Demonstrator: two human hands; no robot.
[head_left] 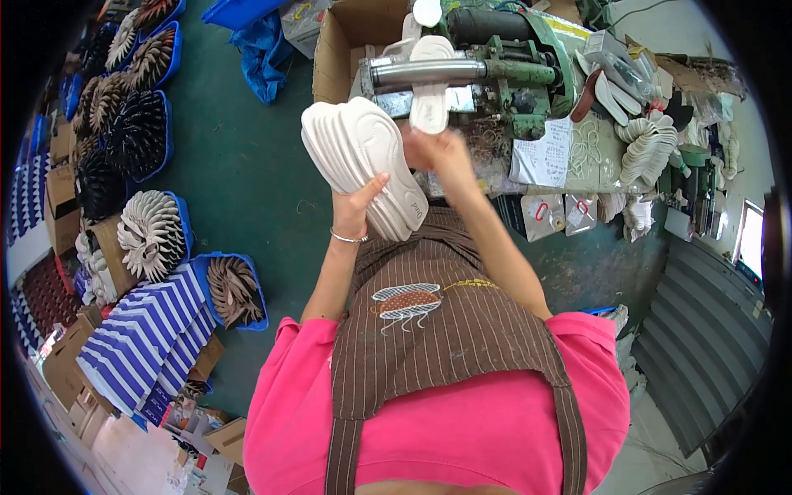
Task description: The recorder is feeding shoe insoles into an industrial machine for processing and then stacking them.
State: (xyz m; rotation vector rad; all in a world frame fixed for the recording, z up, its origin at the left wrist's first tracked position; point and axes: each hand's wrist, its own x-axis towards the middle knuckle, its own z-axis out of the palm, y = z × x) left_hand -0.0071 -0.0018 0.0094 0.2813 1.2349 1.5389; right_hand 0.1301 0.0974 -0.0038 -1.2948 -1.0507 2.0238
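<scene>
At the front edge of the workbench [569,177], the left hand [356,205] is closed around a fanned stack of white insoles [363,161], thumb pressed on the near face and fingers wrapped behind; the stack is held up in the air, tilted, just left of the machine and clear of the bench. A silver bracelet [350,238] sits on that wrist. The right hand [441,148] is raised just beside the stack, its fingers pinched on the lower end of a single white insole [431,87], which lies under the horizontal metal roller [425,72] of the green machine [516,78] (whether the roller presses the insole cannot be told). A cardboard box [338,49] stands directly behind the held stack.

On the bench to the right lie a printed paper sheet [540,153] and a further pile of white insoles [648,148]. On the green floor [239,181] to the left stand blue tubs [252,272] holding insoles arranged in fans, light and dark, alongside stacked blue-and-white striped boxes [153,338]. The person wears a pink top under a brown striped apron [429,330].
</scene>
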